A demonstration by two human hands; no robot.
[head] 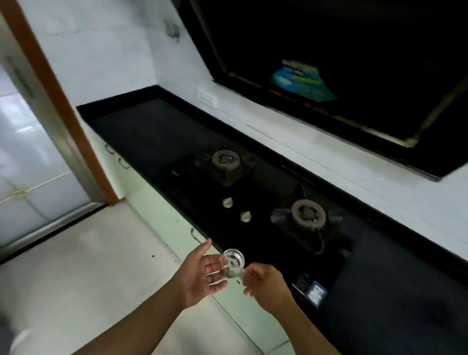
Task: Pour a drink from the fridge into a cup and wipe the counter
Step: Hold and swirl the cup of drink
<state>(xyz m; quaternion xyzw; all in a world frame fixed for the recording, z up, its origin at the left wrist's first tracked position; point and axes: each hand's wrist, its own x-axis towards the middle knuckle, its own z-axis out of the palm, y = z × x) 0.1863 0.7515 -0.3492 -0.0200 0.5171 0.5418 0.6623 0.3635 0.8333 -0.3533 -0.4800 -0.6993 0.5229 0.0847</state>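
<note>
The black bench (135, 130) runs from far left to near right under a dark chimney hood (349, 46), with a two-burner gas hob (255, 207) set into its middle. The step in hand looks like readying the cup, since no fridge, drink or wiping cloth is in view. The left hand (201, 273) is spread, palm up, its straight fingers reaching to the cup's side. The right hand (267, 288) curls its fingers on the clear cup (233, 262), held in the air over the bench's near edge, just in front of the hob. Next, the cup probably wants setting upright on a bare stretch of bench (well away from the burners) before the fridge is opened. Blur hides whether the left fingers truly touch the glass, and whether the cup holds anything.
</note>
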